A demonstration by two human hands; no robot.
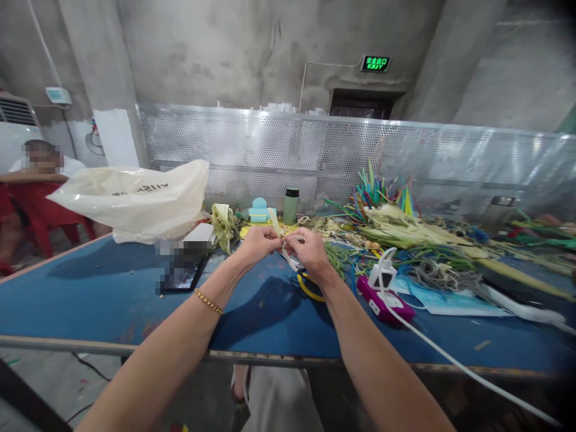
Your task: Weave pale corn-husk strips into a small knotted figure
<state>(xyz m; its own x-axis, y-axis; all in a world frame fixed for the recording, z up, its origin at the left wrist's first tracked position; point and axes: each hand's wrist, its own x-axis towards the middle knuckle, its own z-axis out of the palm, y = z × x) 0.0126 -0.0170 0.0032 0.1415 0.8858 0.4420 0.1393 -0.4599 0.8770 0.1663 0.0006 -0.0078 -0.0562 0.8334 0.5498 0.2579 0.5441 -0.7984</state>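
My left hand [261, 245] and my right hand [309, 251] meet above the blue table [265, 324], both closed in a pinch. Between their fingertips is a pale husk strip [273, 219]; one end sticks up over my left fingers, and a whitish part hangs below. The exact grip is too small to make out. Under my right wrist lies a yellow loop [310, 289] that looks like a scissors handle, partly hidden by the arm. A bundle of dried husks [224, 228] lies left of my left hand.
A white plastic bag [135, 201] and a phone [184, 273] are at left. Behind my hands stands a green bottle [291, 207]. At right are a husk pile [405, 231], cords [445, 276], a magenta power strip [382, 303] and a white cable [443, 354]. A person sits far left.
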